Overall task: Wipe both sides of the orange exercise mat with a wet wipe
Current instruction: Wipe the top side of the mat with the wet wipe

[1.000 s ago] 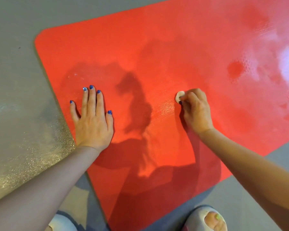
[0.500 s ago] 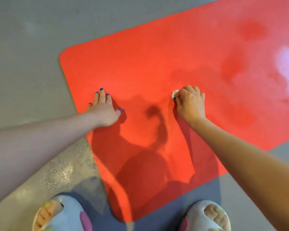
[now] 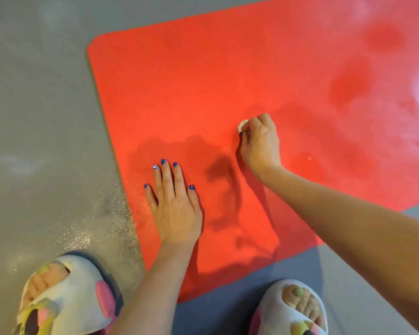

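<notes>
Left hand [image 3: 173,206]: my palm lies flat, fingers straight and slightly spread, pointing away from me.
Left arm: it reaches forward from the bottom edge, between my feet.
Right hand [image 3: 260,141]: my fingers are curled tight, knuckles up, pinching a small white wad at the fingertips.
Right arm: it stretches in from the lower right.

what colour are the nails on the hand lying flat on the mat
Blue, on the left hand, in the head view; one nail looks silvery.
</notes>
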{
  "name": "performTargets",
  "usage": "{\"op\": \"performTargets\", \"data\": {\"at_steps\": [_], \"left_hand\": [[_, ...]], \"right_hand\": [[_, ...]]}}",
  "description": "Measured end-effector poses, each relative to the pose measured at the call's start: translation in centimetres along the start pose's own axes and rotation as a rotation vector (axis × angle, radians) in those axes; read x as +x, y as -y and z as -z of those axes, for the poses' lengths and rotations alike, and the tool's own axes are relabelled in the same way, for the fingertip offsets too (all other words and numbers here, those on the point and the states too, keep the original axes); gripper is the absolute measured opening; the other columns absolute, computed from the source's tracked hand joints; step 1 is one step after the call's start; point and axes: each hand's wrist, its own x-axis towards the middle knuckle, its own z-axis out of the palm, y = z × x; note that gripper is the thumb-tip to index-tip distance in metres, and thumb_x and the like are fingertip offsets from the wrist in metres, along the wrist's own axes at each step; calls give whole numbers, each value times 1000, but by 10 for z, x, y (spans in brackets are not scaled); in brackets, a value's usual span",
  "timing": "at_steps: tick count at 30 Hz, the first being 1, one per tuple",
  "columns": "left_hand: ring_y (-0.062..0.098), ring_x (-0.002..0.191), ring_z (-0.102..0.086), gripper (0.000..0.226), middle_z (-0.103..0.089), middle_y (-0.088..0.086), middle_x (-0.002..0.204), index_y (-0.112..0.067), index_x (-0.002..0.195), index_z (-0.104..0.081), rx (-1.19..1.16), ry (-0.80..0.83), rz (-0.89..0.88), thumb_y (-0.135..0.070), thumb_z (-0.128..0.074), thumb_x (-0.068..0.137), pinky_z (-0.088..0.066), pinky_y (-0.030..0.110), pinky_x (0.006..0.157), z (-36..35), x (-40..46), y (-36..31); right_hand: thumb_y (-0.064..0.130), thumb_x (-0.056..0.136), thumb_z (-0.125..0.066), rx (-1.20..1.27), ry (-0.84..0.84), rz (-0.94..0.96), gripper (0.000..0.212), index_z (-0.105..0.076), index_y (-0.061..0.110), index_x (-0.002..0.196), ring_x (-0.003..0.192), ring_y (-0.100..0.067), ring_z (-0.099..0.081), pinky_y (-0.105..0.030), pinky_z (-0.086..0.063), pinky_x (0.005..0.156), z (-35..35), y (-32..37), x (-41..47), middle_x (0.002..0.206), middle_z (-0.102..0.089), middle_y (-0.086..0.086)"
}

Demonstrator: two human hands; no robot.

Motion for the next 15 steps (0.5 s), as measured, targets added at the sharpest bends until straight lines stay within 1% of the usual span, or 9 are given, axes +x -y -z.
{"op": "performTargets", "data": {"at_steps": [2,4,5,6,8,10,12,14,15], "left_hand": [[30,155,-16,61,-24,12,166,-8,155,-35,12,-22,4,-31,-36,98,-13,55,122,-3,-3,0],[28,155,-16,62,-24,11,166,-9,156,-35,31,-43,3,-30,-37,98,-11,54,123,-6,-3,2],[28,155,-15,62,-23,11,166,-10,156,-34,39,-49,2,-30,-38,98,-10,53,123,-6,-4,3],[28,155,-15,62,-23,11,166,-10,156,-34,47,-55,-2,-30,-39,98,-9,53,123,-7,-4,3],[29,156,-13,62,-21,11,167,-10,157,-33,60,-58,-9,-29,-40,98,-9,53,123,-6,-5,2],[29,156,-12,62,-20,12,167,-10,157,-31,74,-65,-7,-29,-39,99,-9,54,123,-6,-6,1],[30,156,-13,62,-21,13,167,-9,157,-31,85,-75,8,-29,-38,99,-10,55,122,-7,-5,-1],[30,156,-13,62,-21,13,167,-9,157,-31,86,-79,2,-28,-38,98,-10,56,122,-7,-5,-2],[30,156,-12,63,-20,13,167,-9,157,-31,91,-79,-7,-27,-39,98,-10,55,122,-7,-6,-1]], "right_hand": [[-6,82,-53,31,113,195,17,-65,7,85,89,-37,-54,-39,-44,72,-16,23,-19,94,-55,-15],[-11,75,-61,29,269,446,20,-65,8,78,75,-35,-55,-38,-45,66,-23,40,-37,85,-56,-13],[-13,71,-62,1,339,577,22,-64,9,76,71,-34,-55,-39,-46,66,-20,38,-40,82,-57,-12],[-11,71,-60,-35,408,642,22,-64,10,76,71,-33,-55,-39,-45,68,-11,30,-34,82,-57,-11],[-1,74,-48,-104,448,617,20,-64,11,78,76,-34,-57,-41,-47,72,21,-3,-16,82,-58,-10],[5,72,-42,-150,351,490,24,-64,11,77,77,-36,-58,-40,-47,73,57,-40,3,80,-58,-10],[-6,70,-50,-118,258,317,23,-65,9,77,79,-38,-58,-34,-42,73,71,-57,5,81,-58,-12],[-12,71,-54,-69,153,215,24,-65,9,76,79,-36,-57,-28,-36,71,50,-41,-10,81,-57,-11],[-12,72,-54,-15,122,203,24,-64,10,76,79,-34,-55,-29,-36,70,32,-25,-20,81,-56,-10]]}}
